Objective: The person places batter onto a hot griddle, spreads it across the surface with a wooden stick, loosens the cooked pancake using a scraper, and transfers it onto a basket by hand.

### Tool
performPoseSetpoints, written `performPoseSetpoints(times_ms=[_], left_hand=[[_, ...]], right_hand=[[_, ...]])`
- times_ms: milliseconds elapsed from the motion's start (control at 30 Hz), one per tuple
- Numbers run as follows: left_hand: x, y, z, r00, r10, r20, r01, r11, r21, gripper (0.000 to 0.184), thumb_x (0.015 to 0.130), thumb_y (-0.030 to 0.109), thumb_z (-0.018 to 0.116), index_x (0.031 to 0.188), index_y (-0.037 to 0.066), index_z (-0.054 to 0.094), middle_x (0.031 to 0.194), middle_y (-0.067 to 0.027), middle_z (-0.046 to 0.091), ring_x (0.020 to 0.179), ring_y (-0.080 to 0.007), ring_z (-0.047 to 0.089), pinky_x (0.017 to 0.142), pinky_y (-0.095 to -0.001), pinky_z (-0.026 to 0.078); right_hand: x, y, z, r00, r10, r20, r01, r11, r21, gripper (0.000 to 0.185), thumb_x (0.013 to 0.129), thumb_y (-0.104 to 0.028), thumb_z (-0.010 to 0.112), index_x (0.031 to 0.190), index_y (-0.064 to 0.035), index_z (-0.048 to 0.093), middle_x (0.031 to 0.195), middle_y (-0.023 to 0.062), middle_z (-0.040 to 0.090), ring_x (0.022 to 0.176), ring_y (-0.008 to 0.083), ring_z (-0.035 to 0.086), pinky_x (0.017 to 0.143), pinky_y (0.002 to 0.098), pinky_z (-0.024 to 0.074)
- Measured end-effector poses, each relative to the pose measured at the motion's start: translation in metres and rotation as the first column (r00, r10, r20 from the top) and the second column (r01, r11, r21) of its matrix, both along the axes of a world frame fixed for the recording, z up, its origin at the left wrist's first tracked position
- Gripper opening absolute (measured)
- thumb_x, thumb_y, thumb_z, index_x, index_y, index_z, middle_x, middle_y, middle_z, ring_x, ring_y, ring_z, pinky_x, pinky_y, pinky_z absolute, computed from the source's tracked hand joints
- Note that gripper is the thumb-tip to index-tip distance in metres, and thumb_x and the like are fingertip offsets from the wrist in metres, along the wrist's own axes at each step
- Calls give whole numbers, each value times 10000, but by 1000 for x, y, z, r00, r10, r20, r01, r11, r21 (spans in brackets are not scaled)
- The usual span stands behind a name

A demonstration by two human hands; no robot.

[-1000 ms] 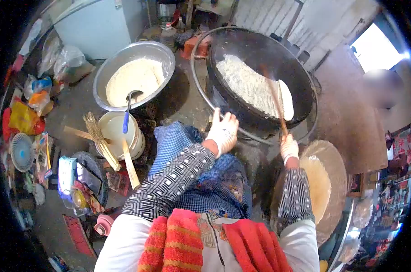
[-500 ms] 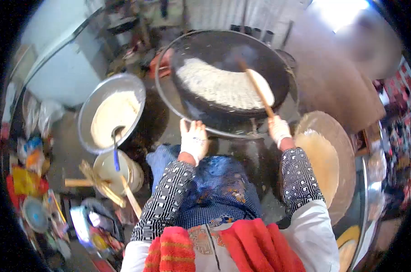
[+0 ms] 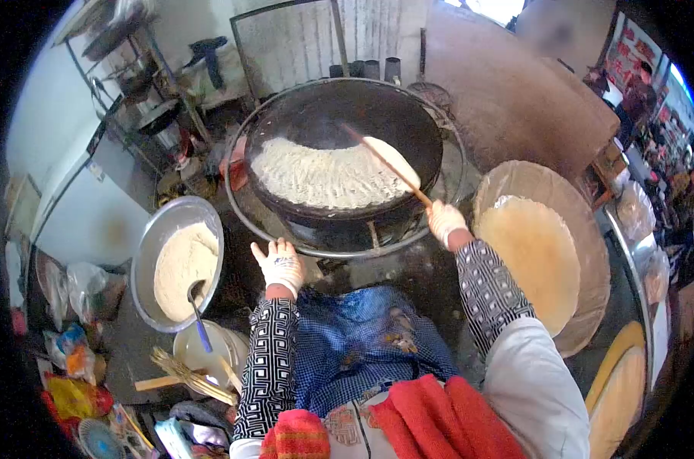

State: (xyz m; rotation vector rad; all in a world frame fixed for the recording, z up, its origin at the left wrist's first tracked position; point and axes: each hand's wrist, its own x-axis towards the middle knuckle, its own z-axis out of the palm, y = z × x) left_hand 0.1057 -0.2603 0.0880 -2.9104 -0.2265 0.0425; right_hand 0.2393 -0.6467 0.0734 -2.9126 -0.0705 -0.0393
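A round black griddle (image 3: 339,107) inside a metal ring (image 3: 244,218) carries a curved band of pale batter (image 3: 324,176) along its near side. My right hand (image 3: 445,222), in a pale glove, is closed on the end of a wooden stick (image 3: 397,170), which lies slanting across the batter's right end, beside a thick smooth lump of batter (image 3: 397,157). My left hand (image 3: 280,265), also gloved, has its fingers spread close to the ring's near left edge and holds nothing.
At left, a metal bowl (image 3: 142,268) of batter with a blue-handled ladle (image 3: 200,325) stands by a white bucket (image 3: 236,344) with a straw brush (image 3: 182,371). A round tray (image 3: 592,252) holding a flat pancake (image 3: 527,252) is at right.
The view has turned, so the griddle appears farther left. The stick now slants more across the batter's right end. My left hand stays open, near the ring's edge.
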Motion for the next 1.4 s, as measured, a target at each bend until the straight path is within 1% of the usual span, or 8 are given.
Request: performPoseSetpoints(times_ms=[233,300,533,633,833,1133,1233,1400], left_hand=[[14,12,38,969,110,-223,-119,992,-28,556,936,290,506,1452,91,458,1562,-55,378,1437,-241,341,1167,-660,61],[14,16,23,985,118,-128,-111,992,57,585,889,359,553,1410,99,495,1537,-78,396,1426,-250,347,1147,-674,113],[-30,-113,3,875,-376,305,437,884,-167,595,829,351,635,1304,12,518,1350,-150,534,1312,-321,440,1120,-679,166],[-37,-129,-20,938,-326,117,336,938,-85,702,876,401,567,1422,-19,434,1484,-188,440,1408,-342,366,1137,-706,72],[-38,-105,-4,954,-298,-39,299,954,7,526,984,150,309,1483,-11,359,1544,-183,368,1445,-347,313,1140,-710,45],[-33,-77,-8,984,-180,1,179,983,-45,516,978,160,334,1461,-12,392,1532,-169,390,1447,-329,321,1145,-707,53],[-33,-70,0,990,-141,-1,140,988,-66,508,978,171,340,1450,0,415,1517,-166,414,1442,-325,325,1151,-697,47],[-23,-48,-17,988,-115,101,117,993,-11,484,945,215,412,1380,23,504,1456,-144,492,1372,-294,428,1137,-708,77]], right_hand=[[-27,23,20,978,174,-116,-180,983,-46,361,1001,-350,447,1077,-33,600,934,251,697,913,401,680,804,506,530],[-13,3,13,994,-27,-108,29,999,15,402,1010,-368,434,1106,-16,601,998,254,696,959,400,675,855,491,525],[-54,32,34,945,278,-175,-283,959,-8,388,990,-370,460,1067,-3,559,907,282,680,881,435,669,800,538,519],[-20,5,-7,999,34,-23,-33,998,52,348,994,-345,464,997,-12,566,855,261,683,841,435,671,754,521,532],[-15,29,23,989,146,-32,-147,987,-61,370,1013,-344,423,1044,-17,595,914,280,681,930,427,656,826,522,506],[-46,37,-5,935,355,-27,-356,929,-101,317,998,-340,445,935,-58,575,815,250,671,779,428,656,712,529,518],[-10,-4,-31,993,89,82,-84,995,-59,296,1007,-322,456,936,-53,558,814,241,673,763,416,663,673,520,526],[-1,19,-8,969,206,133,-193,976,-105,297,1008,-334,452,989,-53,548,797,240,678,754,418,674,689,518,537]])
